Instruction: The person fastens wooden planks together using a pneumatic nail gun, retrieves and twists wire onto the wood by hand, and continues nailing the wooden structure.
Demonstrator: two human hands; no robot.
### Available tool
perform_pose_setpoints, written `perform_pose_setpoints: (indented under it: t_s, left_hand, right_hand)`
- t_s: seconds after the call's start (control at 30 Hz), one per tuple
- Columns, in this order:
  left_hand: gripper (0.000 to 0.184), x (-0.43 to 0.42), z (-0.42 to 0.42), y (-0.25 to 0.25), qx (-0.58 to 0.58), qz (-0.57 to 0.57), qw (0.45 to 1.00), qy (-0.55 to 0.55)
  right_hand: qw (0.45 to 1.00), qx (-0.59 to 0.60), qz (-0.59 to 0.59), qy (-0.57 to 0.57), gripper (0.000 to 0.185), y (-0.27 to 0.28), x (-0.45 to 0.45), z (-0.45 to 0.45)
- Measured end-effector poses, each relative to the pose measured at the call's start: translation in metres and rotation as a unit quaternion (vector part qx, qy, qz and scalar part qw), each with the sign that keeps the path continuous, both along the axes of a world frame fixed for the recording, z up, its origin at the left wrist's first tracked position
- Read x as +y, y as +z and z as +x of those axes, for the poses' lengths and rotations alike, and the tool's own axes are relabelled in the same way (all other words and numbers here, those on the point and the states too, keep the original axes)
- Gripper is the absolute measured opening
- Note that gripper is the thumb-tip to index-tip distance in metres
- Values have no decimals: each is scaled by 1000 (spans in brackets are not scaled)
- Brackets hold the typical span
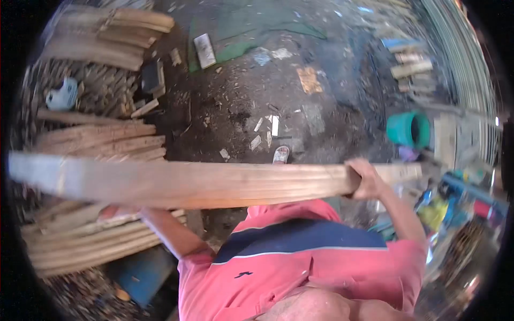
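Note:
A long, wide wooden plank lies across the view in front of my body, its left end blurred. My right hand is wrapped round its right end, with the fingers over the top edge. Beneath the plank's left part is my left hand, blurred and partly hidden by the wood; how its fingers lie is not clear. Past my right hand, a paler piece of wood shows in line with the plank.
Stacked boards are at the left, with more piles at the upper left. A green bucket stands at the right near assorted clutter. Wood scraps litter the dark floor ahead of my foot.

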State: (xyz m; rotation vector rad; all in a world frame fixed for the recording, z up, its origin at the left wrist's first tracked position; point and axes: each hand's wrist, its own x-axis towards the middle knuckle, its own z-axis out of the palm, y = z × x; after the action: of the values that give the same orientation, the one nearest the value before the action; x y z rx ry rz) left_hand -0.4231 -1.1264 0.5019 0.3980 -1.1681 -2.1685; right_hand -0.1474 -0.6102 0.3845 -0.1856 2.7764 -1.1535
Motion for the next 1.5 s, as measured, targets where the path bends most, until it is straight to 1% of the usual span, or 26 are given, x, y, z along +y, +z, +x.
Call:
perform_pose_setpoints:
  t_s: [0.07, 0.1, 0.13, 0.2, 0.3, 0.33, 0.5, 0.63, 0.73, 0.77, 0.87, 0.9, 1.0, 1.03, 1.07, 1.13, 1.2, 1.27, 1.3, 1.4, 1.43, 1.5]
  left_hand:
    - [78, -8, -11, 45, 32, -136, 990, -9]
    - [78, -11, -15, 65, 46, -190, 981, -8]
    - [78, -15, -16, 84, 59, -241, 969, 0]
    - [79, -17, -15, 115, 79, -315, 946, 12]
    - [81, -12, -15, 150, 97, -387, 917, 23]
    - [82, -10, -15, 159, 101, -409, 907, 27]
    - [88, 1, -12, 200, 120, -487, 864, 45]
    - [93, 15, -15, 220, 125, -529, 838, 42]
    - [97, 31, -19, 230, 137, -550, 823, 35]
    - [99, 40, -25, 231, 143, -556, 818, 22]
    - [104, 75, -47, 234, 170, -573, 801, -20]
    - [106, 92, -60, 234, 179, -573, 799, -39]
    - [111, 142, -104, 242, 221, -563, 792, -87]
    - [113, 163, -120, 244, 237, -556, 789, -108]
    - [115, 187, -134, 246, 252, -550, 785, -131]
    - [119, 248, -160, 242, 279, -539, 771, -192]
    - [123, 306, -173, 228, 302, -525, 755, -251]
    - [127, 363, -173, 204, 320, -512, 733, -313]
    - [129, 391, -168, 185, 322, -508, 720, -347]
    - [135, 460, -130, 97, 310, -495, 661, -471]
    - [138, 475, -110, 61, 301, -486, 635, -519]
    - [142, 487, -57, -9, 280, -460, 570, -620]
  right_hand:
    - [998, 37, -40, -11, 88, 5, -14, -19]
    - [997, 50, -59, 1, 88, 7, -16, -30]
    - [994, 71, -88, 3, 90, -3, -19, -37]
    - [982, 140, -125, 15, 90, -9, -35, -59]
    - [971, 156, -181, 28, 90, -23, -62, -88]
    - [969, 149, -193, 41, 89, -17, -68, -99]
    - [946, 201, -251, 34, 91, -38, -104, -135]
    - [940, 193, -280, -9, 92, -70, -113, -142]
    - [928, 220, -294, -71, 93, -116, -111, -135]
    - [933, 167, -303, -96, 96, -111, -103, -129]
    - [924, 202, -293, -141, 101, -103, -79, -119]
    - [949, 173, -237, -116, 107, -98, -63, -118]
    - [956, 105, -251, -111, 112, -25, -19, -88]
    - [927, 186, -289, -150, 109, -34, -14, -87]
    - [906, 210, -330, -162, 106, -8, 2, -82]
    - [856, 255, -411, -184, 100, 78, 29, -74]
    - [817, 351, -406, -213, 94, 153, 44, -71]
    - [819, 391, -370, -197, 94, 213, 54, -63]
    - [820, 409, -356, -184, 94, 232, 54, -64]
    - [802, 385, -415, -191, 96, 249, 42, -50]
    - [810, 391, -353, -258, 95, 254, 41, -42]
    - [753, 392, -428, -311, 91, 247, 51, -28]
